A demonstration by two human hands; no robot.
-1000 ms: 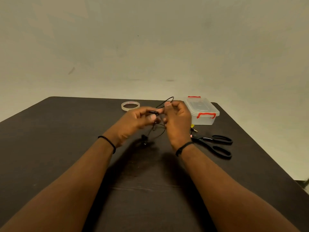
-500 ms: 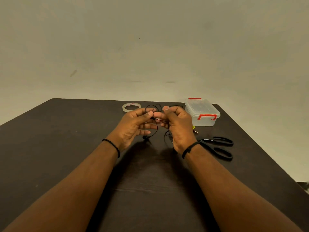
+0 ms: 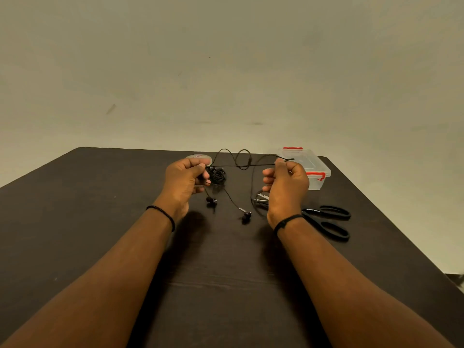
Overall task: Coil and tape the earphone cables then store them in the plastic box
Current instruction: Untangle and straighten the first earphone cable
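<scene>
**Cable stretched left to right between two pinching hands**

The left hand [image 3: 187, 175] is pinching one end of a taut run of the black earphone cable [image 3: 238, 166], and the right hand [image 3: 285, 183] is pinching the other end, so the held stretch is lying nearly level, its long axis running left to right above the table [image 3: 100, 222]. The hands are standing apart, each clamped on the wire. A small bundle of coils [image 3: 218, 175] is sitting just right of the left fingers, so that hand looks nearer the winding point; the right hand is likely feeding slack toward it. Loose loops are rising on the far side of the taut run, and two earbuds [image 3: 246, 216] are dangling below, near or on the table. The cable is thin, black and limp, kinking easily. The clear plastic box [image 3: 313, 169], lid on with red clips, is sitting just right of and beyond the right hand. The tape roll [image 3: 198, 156] is lying behind the left hand, and black scissors [image 3: 329, 221] are lying at near right.
</scene>
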